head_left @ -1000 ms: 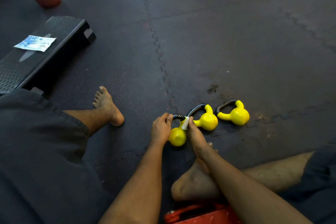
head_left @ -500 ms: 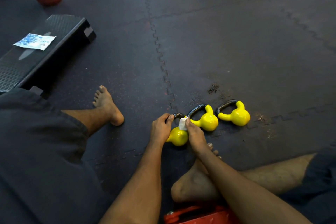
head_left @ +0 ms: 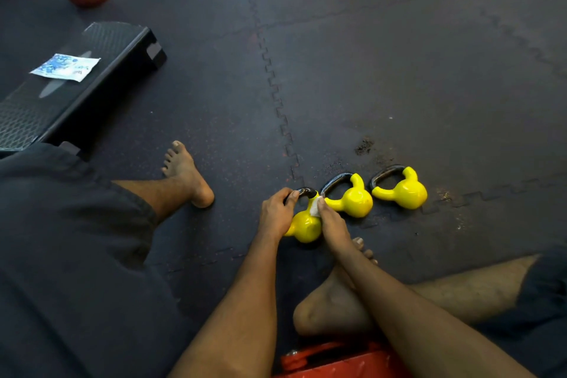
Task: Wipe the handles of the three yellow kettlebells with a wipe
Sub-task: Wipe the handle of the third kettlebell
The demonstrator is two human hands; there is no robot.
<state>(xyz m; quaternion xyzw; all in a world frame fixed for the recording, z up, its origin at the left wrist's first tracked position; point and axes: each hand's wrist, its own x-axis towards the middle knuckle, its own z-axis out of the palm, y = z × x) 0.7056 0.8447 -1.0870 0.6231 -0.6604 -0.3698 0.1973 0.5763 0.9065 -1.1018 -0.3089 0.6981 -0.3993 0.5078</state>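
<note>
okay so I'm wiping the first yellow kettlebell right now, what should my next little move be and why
Probably slide the white wipe up along the dark handle toward your left hand. Your right hand presses it low, where handle meets the nearest yellow kettlebell, so the top arc looks unwiped.

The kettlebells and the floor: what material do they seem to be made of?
Kettlebells: probably metal under a glossy yellow coating, since the bodies show bright highlights; the handles look like bare dark metal with a sheen. Floor: likely matte dark rubber tiles, given the interlocking toothed seams.
</note>
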